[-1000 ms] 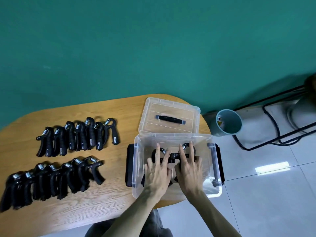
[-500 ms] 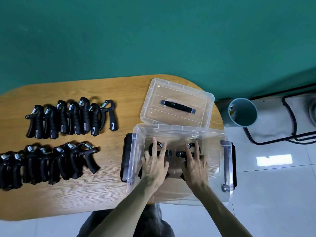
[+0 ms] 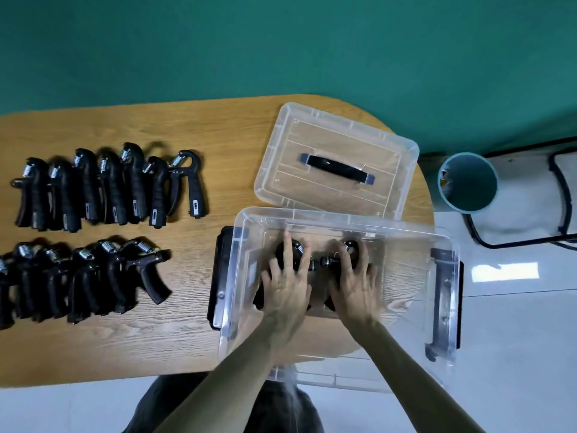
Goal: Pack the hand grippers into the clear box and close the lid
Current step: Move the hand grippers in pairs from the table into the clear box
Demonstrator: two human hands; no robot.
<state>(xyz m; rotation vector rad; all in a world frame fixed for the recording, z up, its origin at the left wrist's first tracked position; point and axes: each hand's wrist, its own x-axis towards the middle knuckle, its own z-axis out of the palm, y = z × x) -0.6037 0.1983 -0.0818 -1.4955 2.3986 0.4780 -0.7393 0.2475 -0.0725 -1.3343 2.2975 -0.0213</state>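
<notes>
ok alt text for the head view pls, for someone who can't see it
Seen from above, a person's left hand and right hand press black hand grippers flat inside an open clear box on a wooden table. Its lid lies behind it, and two rows of grippers wait to the left.

No text, brand, number or sign can be read. The hand grippers (image 3: 109, 189) lying to the left of the left hand (image 3: 285, 285) carry small pale panels low on their handles, but whatever is printed there is too small and blurred to make out.
</notes>
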